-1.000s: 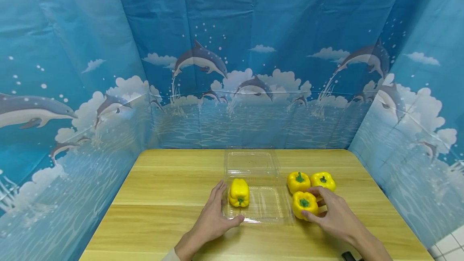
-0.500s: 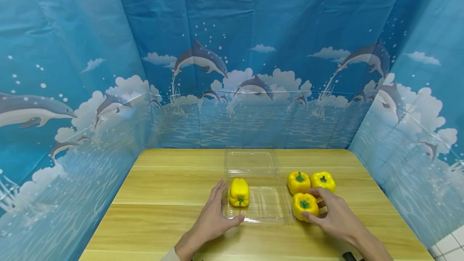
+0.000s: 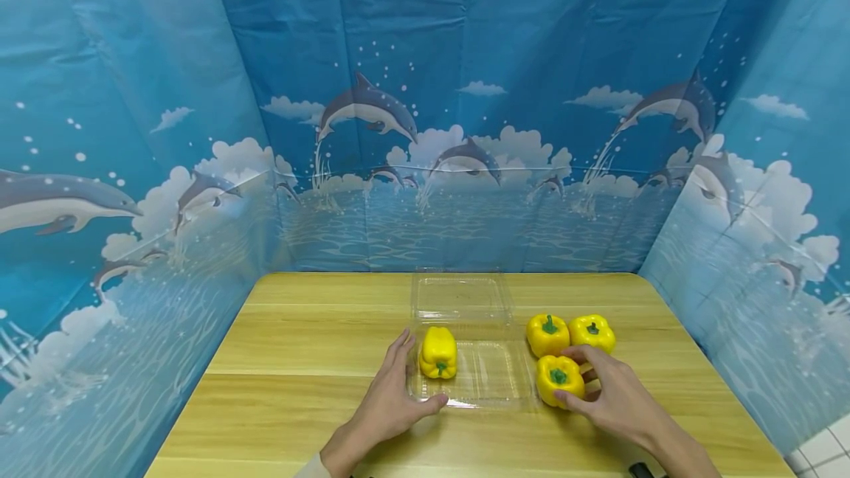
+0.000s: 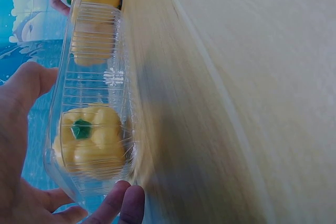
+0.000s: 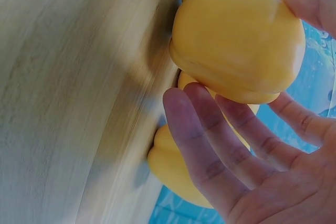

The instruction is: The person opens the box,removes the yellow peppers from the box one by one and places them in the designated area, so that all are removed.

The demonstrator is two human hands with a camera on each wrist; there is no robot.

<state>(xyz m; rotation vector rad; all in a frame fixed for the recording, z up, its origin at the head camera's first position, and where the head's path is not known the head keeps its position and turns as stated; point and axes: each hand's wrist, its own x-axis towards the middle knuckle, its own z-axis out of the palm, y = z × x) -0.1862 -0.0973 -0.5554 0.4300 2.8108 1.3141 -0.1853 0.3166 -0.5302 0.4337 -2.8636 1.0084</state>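
Observation:
A clear plastic clamshell container (image 3: pixel 494 375) lies with its lid folded back on the table. One yellow bell pepper (image 3: pixel 438 351) rests on its side in the left part of the base. My left hand (image 3: pixel 392 400) is spread around the container's left end, thumb near the front edge; the left wrist view puts fingertips (image 4: pixel 131 203) by its end wall, contact uncertain. To the container's right, my right hand (image 3: pixel 614 395) holds another yellow bell pepper (image 3: pixel 559 389) between thumb and fingers, stem upward. In the right wrist view this pepper (image 5: pixel 236 40) hides part of those behind.
Two more yellow bell peppers, one left (image 3: pixel 546 341) and one right (image 3: pixel 592 332), stand just behind the held one. The wooden table (image 3: pixel 299 360) meets a blue dolphin-print curtain (image 3: pixel 465 220) at its back and sides.
The bell pepper in my right hand has shifted slightly toward me, away from the two behind it. My left hand, the container and the pepper inside it look unmoved.

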